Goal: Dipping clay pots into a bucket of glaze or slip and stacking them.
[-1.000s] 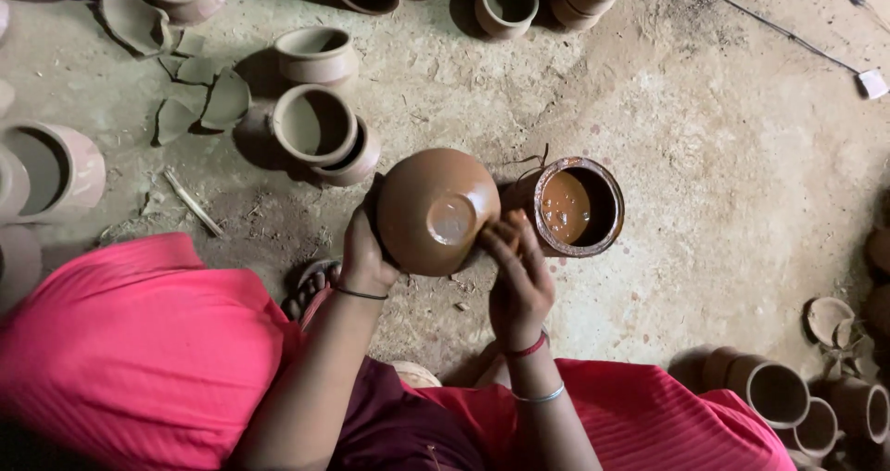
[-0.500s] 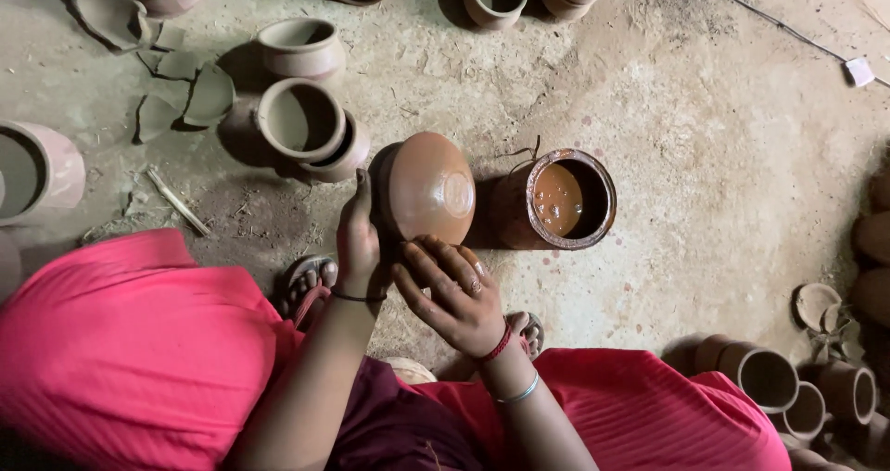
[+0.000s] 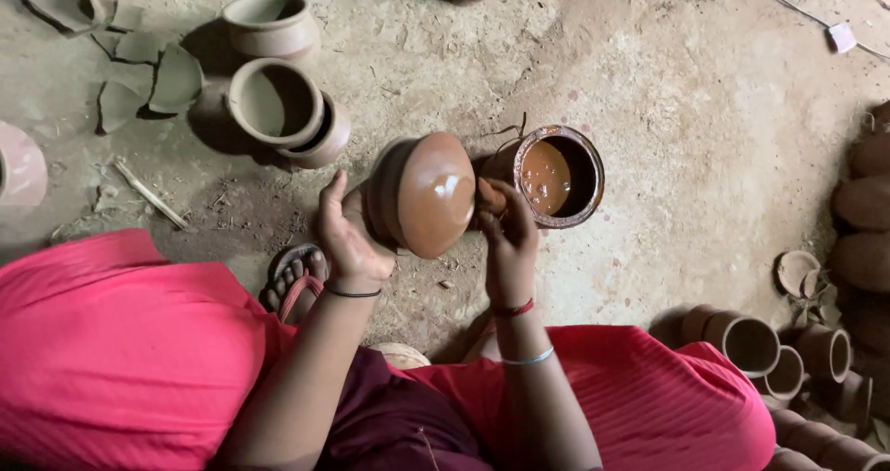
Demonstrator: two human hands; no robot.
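Wet clay pot between both hands, beside slip bowl.

clay pot — brown, wet-glossy | tipped sideways | held above floor

soft daylight, sharp focus, dim corners

We hold a wet clay pot

Left hand cups it, right hand touches its side beside the slip bowl.
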